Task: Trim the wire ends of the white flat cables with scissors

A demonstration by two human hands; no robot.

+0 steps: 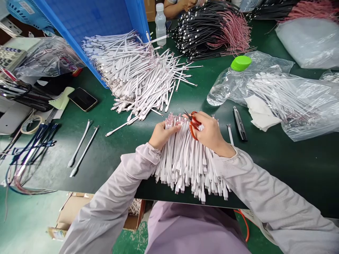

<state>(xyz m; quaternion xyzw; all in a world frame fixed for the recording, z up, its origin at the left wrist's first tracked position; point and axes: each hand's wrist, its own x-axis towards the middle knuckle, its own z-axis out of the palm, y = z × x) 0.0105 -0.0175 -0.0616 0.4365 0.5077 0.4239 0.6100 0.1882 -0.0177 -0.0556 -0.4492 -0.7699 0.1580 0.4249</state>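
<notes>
Scissors (195, 121) in the right hand (212, 135), left hand (160, 135) clamped on white cables (182, 151)

Slim and flat, the bunch lies at the near edge of the green table (278, 162), pinkish wire ends up top, pale plugs below; the right hand curls around the orange handles, the left thumb stretches across the wire ends; beyond, another cable heap (137, 77) sits partly inside a blue bin (106, 21)

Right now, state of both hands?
Left hand: thumb over the white cables; fingers mostly hidden, grip can't be told.
Right hand: closed, holding orange-handled scissors.
</notes>
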